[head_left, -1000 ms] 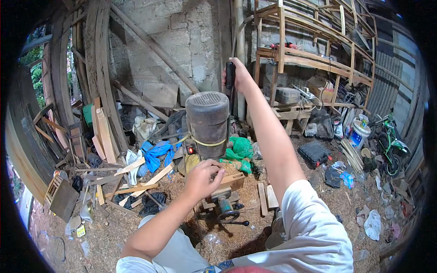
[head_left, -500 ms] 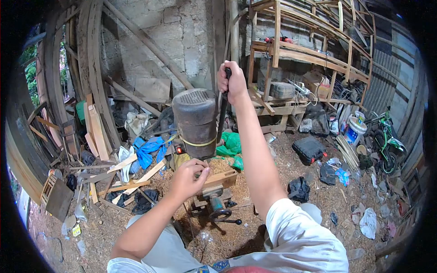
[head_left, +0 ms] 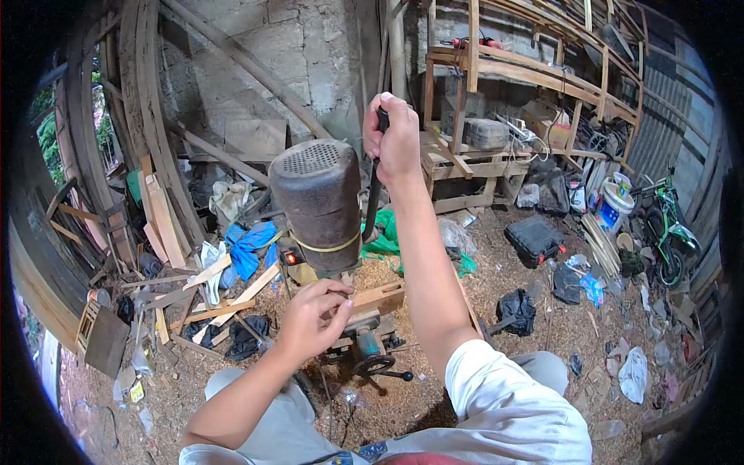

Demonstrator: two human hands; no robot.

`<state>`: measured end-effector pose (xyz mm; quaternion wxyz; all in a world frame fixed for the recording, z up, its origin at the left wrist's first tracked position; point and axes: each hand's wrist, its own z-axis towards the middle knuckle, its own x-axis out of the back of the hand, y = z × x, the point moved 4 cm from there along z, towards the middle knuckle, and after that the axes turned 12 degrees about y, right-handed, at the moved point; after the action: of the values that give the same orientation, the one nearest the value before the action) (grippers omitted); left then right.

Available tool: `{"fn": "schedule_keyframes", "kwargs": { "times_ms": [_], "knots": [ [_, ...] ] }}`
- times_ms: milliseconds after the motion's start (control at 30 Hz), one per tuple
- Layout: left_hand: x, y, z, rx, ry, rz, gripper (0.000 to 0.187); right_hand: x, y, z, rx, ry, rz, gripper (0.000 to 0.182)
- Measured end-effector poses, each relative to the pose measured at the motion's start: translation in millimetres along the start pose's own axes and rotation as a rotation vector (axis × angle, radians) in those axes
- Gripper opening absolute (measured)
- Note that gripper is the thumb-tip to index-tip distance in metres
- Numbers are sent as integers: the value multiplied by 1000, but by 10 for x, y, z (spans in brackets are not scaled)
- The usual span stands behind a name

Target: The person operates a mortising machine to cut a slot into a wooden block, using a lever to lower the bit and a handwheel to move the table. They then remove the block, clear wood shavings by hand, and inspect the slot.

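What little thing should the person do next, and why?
Probably ease the left hand back a little. Its fingers look close to the wood block under the machine's round housing, the right hand grips the black lever, and a red light glows, so the machine may be on.

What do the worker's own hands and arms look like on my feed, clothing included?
The left hand and right hand wear no gloves; no watch or bracelet shows at the wrists. The right sleeve is short, white and loose; only an edge of the left sleeve, also white, shows.
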<state>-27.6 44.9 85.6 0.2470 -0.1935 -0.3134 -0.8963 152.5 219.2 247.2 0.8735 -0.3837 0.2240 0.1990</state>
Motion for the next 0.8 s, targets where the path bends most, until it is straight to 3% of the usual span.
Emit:
{"fn": "schedule_keyframes", "kwargs": {
  "times_ms": [467, 700, 800],
  "knots": [
    [51, -36, 146, 4, -27, -50, 10, 259, -155, -643, 107, -65, 30, 46],
    [113, -86, 174, 96, -18, -38, 9, 522, -163, -1085, 122, -44, 47, 48],
    [128, -127, 203, 117, -76, -46, 9, 622, -192, -1279, 274, -136, 77, 48]
  ]
}}
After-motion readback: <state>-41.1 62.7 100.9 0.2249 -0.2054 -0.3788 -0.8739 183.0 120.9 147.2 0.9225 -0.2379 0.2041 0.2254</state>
